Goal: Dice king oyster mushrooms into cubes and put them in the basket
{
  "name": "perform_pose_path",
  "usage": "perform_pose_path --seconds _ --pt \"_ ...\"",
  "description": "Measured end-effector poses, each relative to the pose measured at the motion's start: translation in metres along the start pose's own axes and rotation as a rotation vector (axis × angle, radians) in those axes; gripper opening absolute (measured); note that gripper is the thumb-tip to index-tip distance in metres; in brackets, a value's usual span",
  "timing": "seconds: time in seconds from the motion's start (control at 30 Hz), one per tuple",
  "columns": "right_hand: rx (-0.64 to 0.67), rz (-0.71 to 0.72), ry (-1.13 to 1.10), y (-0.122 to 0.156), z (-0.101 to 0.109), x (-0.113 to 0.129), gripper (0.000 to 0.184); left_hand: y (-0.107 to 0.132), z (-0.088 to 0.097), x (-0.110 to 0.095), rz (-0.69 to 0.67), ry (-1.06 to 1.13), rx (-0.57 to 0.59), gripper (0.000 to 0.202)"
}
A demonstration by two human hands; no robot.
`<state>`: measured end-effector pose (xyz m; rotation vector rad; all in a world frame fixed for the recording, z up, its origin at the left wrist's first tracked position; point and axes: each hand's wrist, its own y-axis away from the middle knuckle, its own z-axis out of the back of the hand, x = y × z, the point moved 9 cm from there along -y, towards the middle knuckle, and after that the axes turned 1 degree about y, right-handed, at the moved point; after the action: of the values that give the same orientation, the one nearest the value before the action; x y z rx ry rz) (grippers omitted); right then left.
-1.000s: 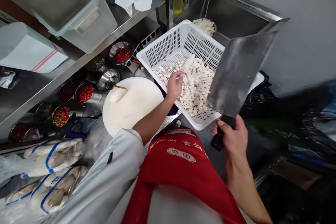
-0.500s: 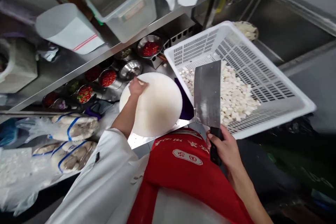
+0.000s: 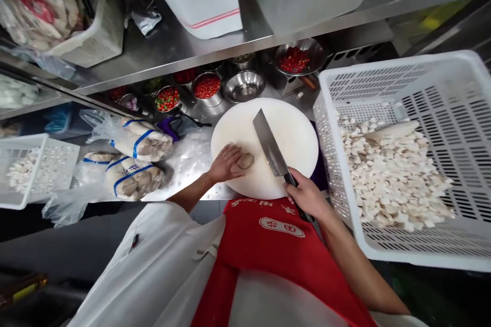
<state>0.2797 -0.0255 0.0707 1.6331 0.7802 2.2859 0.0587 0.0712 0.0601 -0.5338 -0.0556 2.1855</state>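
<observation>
On the round white cutting board, a brownish mushroom piece lies toward the front left. My left hand rests beside it, fingers stretched out and fingertips at the piece's edge; I cannot tell how firmly they touch. In my right hand, the black handle of a cleaver is gripped. Its blade slants over the board, tip pointing away and to the left. To the right stands a white plastic basket holding diced mushrooms and one long whole mushroom on top.
Behind the board are steel bowls, one with red chopped chillies and an empty one. Bagged mushrooms lie at the left, near another white basket. A steel shelf edge runs low above the bowls.
My view has swung left. The cleaver has come from upright in front of the basket to over the board. My left hand has moved from the board's far edge to the mushroom piece.
</observation>
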Motion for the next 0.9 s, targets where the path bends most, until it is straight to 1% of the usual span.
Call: perform_pose_path --seconds 0.07,0.13,0.2,0.23,0.33,0.4,0.47,0.6,0.67,0.73,0.87,0.9 --pt "0.054 0.041 0.14 -0.008 -0.011 0.004 0.049 0.027 0.005 -0.006 0.057 -0.044 -0.158 0.06" --pt "0.087 0.118 0.3 -0.015 -0.02 0.012 0.049 0.039 0.005 -0.008 0.13 -0.053 -0.27 0.049" --pt "0.114 0.178 0.425 -0.019 -0.027 0.019 0.051 0.038 0.003 -0.007 0.174 -0.011 -0.335 0.044" --pt "0.129 0.179 0.467 -0.021 -0.029 0.021 0.052 0.034 0.003 -0.006 0.179 0.022 -0.359 0.042" --pt "0.16 0.09 0.556 -0.023 -0.032 0.02 0.048 0.019 0.007 -0.003 0.128 0.119 -0.426 0.034" --pt "0.161 0.046 0.598 -0.021 -0.03 0.021 0.042 0.012 0.011 -0.002 0.076 0.167 -0.458 0.03" --pt "0.148 0.041 0.616 -0.016 -0.026 0.027 0.037 0.007 0.014 0.0 0.042 0.194 -0.472 0.025" --pt "0.103 0.057 0.624 0.001 -0.012 0.05 0.032 0.004 0.014 0.002 0.016 0.248 -0.481 0.018" --pt "0.113 0.089 0.629 0.01 -0.007 0.065 0.033 0.003 0.013 0.004 0.035 0.269 -0.5 0.016" --pt "0.15 0.115 0.647 0.018 -0.005 0.078 0.035 0.003 0.012 0.007 0.078 0.267 -0.515 0.013" --pt "0.215 0.105 0.682 0.029 -0.002 0.092 0.042 0.0 0.008 0.009 0.109 0.254 -0.511 0.009" --pt "0.205 0.093 0.661 0.03 0.001 0.095 0.043 -0.001 0.006 0.009 0.114 0.254 -0.497 0.009"
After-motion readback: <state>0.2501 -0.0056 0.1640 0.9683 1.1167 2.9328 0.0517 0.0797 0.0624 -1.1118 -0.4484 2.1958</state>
